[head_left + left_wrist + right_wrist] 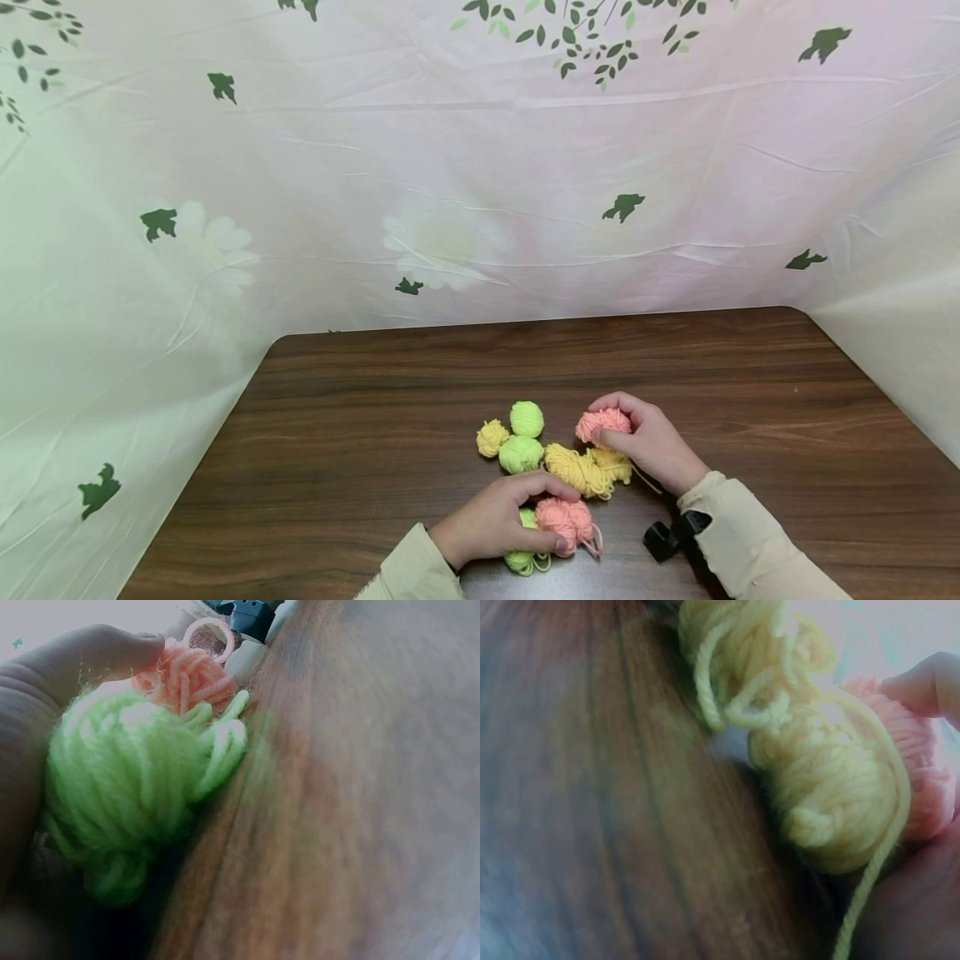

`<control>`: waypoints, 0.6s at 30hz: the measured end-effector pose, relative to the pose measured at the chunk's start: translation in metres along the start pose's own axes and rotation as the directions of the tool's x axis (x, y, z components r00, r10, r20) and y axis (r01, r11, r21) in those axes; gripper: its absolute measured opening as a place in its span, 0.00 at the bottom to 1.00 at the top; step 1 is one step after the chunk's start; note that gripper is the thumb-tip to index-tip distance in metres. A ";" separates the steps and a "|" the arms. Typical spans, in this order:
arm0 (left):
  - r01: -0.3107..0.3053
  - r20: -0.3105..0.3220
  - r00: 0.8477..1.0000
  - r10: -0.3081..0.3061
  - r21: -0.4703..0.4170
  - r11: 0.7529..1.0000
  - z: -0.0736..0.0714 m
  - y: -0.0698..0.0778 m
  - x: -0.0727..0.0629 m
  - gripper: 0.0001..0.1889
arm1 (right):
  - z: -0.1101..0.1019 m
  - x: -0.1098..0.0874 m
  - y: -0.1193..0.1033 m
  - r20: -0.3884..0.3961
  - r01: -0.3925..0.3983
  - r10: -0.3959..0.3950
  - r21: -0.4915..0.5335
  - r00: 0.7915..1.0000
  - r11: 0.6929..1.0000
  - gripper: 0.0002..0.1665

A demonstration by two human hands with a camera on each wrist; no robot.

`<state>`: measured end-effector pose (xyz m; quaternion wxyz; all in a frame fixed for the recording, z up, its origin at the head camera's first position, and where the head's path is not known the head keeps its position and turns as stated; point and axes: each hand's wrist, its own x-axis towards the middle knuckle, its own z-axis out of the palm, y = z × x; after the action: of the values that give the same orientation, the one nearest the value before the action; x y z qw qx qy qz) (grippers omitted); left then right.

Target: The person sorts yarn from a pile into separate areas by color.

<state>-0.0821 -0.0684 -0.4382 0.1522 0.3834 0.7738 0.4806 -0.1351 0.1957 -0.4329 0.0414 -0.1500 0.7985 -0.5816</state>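
In the head view my left hand [491, 518] grips a pink yarn ball [564, 523] between thumb and fingers, near the table's front. Under that palm lies a green yarn ball [521, 561], partly hidden; the left wrist view shows this green ball [131, 772] close up, with loose strands. Farther right, my right hand [660, 446] holds another pink yarn ball [602, 423], thumb on the near side and fingers over the far side. Yellow yarn balls [579, 469] touch each other between the hands. In the right wrist view a yellow ball [832, 787] sits beside the pink one [911, 742].
Behind my left hand lie two green yarn balls [527, 419] and a small yellow ball [492, 437]. A black device [675, 535] is strapped at the right sleeve. The brown wooden table [337, 417] ends at a printed cloth backdrop [487, 167].
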 end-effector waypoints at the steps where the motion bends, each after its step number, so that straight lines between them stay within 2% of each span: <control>1: 0.002 0.000 1.000 -0.002 -0.002 1.000 0.000 0.000 0.000 0.22 | 0.000 0.000 0.000 0.001 -0.003 0.003 0.005 1.000 1.000 0.17; 18: 0.003 0.002 1.000 -0.003 -0.006 1.000 -0.001 0.001 0.000 0.22 | -0.001 0.000 0.000 -0.009 -0.001 0.001 0.006 1.000 1.000 0.16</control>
<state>-0.0822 -0.0688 -0.4374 0.1548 0.3821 0.7728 0.4824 -0.1350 0.1965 -0.4331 0.0388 -0.1468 0.7970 -0.5845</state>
